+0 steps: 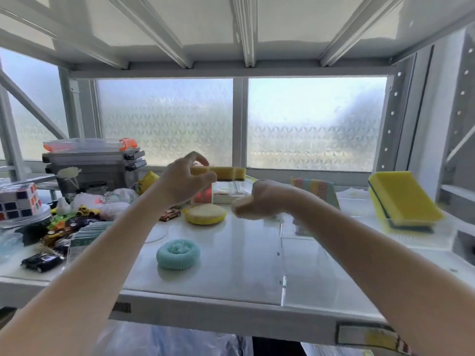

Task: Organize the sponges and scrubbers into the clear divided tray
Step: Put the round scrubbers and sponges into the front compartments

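My left hand (183, 179) holds a flat yellow sponge with a dark scouring side (226, 173) up in the air above the back of the shelf. My right hand (262, 199) is shut on a pale round sponge (243, 204), just left of the clear divided tray (282, 253). Two thick yellow sponges (401, 199) lean stacked in the tray's far right section. A striped pastel sponge (316, 187) stands at the tray's back. On the shelf lie a round yellow-rimmed sponge (205, 214) and a teal mesh scrubber (178, 253).
Toy cars (64, 227), a cube puzzle (19, 201), plastic bags and stacked grey containers (95, 168) crowd the left side. Another yellow sponge (146, 181) lies behind them. A frosted window is at the back, a shelf underside overhead. The shelf's front edge (231, 314) is near me.
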### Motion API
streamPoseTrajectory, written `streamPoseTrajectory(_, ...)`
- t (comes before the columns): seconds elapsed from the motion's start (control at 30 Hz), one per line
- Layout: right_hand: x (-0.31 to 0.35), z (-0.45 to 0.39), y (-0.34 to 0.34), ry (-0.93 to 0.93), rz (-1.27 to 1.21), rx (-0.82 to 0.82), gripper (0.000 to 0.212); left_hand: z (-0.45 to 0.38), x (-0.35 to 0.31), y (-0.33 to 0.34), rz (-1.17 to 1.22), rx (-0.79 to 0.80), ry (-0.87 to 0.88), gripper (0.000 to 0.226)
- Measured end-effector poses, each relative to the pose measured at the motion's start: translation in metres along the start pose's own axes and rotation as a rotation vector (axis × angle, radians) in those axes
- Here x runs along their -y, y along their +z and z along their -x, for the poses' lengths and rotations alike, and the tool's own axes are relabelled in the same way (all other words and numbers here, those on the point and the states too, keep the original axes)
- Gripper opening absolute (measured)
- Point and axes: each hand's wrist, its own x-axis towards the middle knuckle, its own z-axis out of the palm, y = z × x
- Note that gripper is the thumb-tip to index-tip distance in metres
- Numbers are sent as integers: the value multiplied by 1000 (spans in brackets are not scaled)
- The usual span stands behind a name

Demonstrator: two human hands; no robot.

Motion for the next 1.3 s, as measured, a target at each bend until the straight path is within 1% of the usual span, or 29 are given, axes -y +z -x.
streamPoseTrajectory(0.07, -19, 17, -23, 0, -62, -34, 38, 6, -22, -12, 86, -41, 71, 37)
streamPoseTrajectory(0.13, -40, 33, -38, 22, -118, -72, 43, 16, -42, -17, 122, -45, 131, 39)
streamPoseTrajectory(0.2, -59, 49, -46, 48, -145, -104, 50, 27, -57, -14, 161, -6, 176, 40)
streamPoseTrajectory(0.23, -67, 58, -49, 60, -148, -109, 50, 32, -64, -10, 184, 26, 189, 41)
streamPoseTrajectory(0.3, -83, 74, -50, 71, -127, -79, 45, 39, -76, 3, 202, 92, 214, 43)
streamPoseTrajectory(0.37, -94, 89, -48, 89, -90, -33, 42, 44, -86, 19, 170, 143, 230, 43)
streamPoseTrajectory(0.43, -102, 101, -42, 118, -59, 8, 46, 50, -93, 35, 140, 203, 230, 41)
streamPoseTrajectory(0.5, -106, 108, -35, 137, -14, 58, 49, 56, -96, 47, 111, 270, 242, 45)
streamPoseTrajectory(0.57, -109, 110, -28, 127, -2, 102, 39, 60, -98, 57, 79, 322, 253, 47)
streamPoseTrajectory(0.6, -110, 110, -25, 124, 6, 119, 35, 62, -98, 61, 59, 347, 253, 45)
streamPoseTrajectory(0.63, -111, 109, -22, 127, 22, 132, 37, 62, -98, 65, 40, 373, 248, 40)
streamPoseTrajectory(0.7, -111, 105, -17, 149, 63, 153, 52, 63, -98, 72, -2, 412, 242, 33)
streamPoseTrajectory(0.8, -109, 101, -14, 142, 85, 170, 58, 63, -96, 82, -47, 442, 240, 36)
streamPoseTrajectory(0.97, -110, 101, -12, 121, 96, 186, 56, 63, -86, 86, -22, 488, 186, 46)
streamPoseTrajectory(1.03, -110, 100, -7, 120, 113, 206, 54, 61, -82, 86, -8, 495, 175, 45)
streamPoseTrajectory(1.3, -114, 99, 2, 151, 75, 195, 54, 56, -71, 83, 9, 574, 125, 39)
